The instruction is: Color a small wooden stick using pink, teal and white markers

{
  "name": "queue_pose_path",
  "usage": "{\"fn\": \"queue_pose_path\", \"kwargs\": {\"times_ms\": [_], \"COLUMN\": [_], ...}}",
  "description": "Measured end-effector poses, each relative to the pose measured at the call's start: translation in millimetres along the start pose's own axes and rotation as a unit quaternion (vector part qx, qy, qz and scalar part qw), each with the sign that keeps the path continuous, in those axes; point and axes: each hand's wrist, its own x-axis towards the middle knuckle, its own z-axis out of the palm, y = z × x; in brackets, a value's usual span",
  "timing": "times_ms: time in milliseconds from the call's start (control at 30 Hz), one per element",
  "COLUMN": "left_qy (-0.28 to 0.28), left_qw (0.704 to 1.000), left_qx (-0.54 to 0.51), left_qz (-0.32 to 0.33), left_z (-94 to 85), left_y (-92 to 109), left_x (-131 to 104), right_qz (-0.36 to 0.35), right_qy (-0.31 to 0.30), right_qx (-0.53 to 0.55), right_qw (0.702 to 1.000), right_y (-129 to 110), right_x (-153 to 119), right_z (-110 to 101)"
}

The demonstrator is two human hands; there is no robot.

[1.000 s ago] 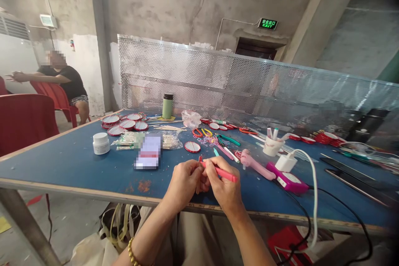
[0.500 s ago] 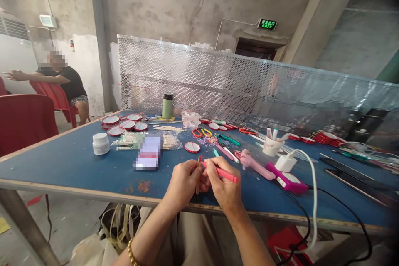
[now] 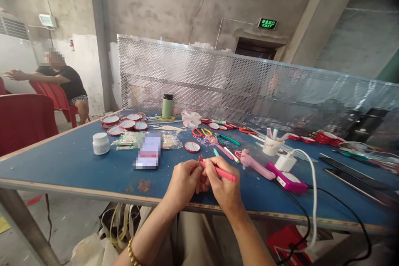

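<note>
Near the table's front edge, my left hand [image 3: 185,179] is closed, its fingertips pinching a small reddish piece [image 3: 200,159] too small to identify. My right hand [image 3: 225,179] grips a pink-red pen-like tool [image 3: 225,173], with its tip against or very close to that piece. Both hands meet at their fingertips. Just beyond them lies a round white disc with a red rim [image 3: 192,146]. A teal pen tip [image 3: 216,152] and a pink handheld device [image 3: 256,165] are close to my right hand.
On the blue table [image 3: 77,170] are a phone [image 3: 148,152], a white jar [image 3: 101,144], a green bottle [image 3: 167,106], stacked red-rimmed discs [image 3: 127,124], pliers [image 3: 229,139], a cup of pens [image 3: 273,145] and a purple power block [image 3: 287,179] with cables. A person [image 3: 70,79] sits at the left.
My right hand and the pink-red tool have shifted very slightly to the left. My left hand looks almost unmoved.
</note>
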Motion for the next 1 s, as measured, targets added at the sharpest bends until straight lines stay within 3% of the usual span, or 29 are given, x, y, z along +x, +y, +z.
{"fn": "queue_pose_path", "kwargs": {"times_ms": [333, 567, 1000], "left_qy": [0.000, -0.016, -0.003], "left_qw": [1.000, 0.999, 0.999], "left_qx": [0.012, -0.040, -0.035], "left_qz": [0.003, -0.023, -0.014], "left_z": [-0.6, 0.2, -0.1], "left_y": [1.0, -3.9, 3.7], "left_x": [1.1, 1.8, 0.1], "right_qz": [0.003, 0.018, 0.008], "right_qy": [-0.010, 0.034, 0.013], "right_qx": [0.014, 0.010, 0.001], "right_qw": [1.000, 0.999, 1.000], "right_y": [-2.2, -2.1, -1.4], "right_x": [0.7, -0.1, -0.2], "right_z": [-0.3, -0.7, -0.6]}}
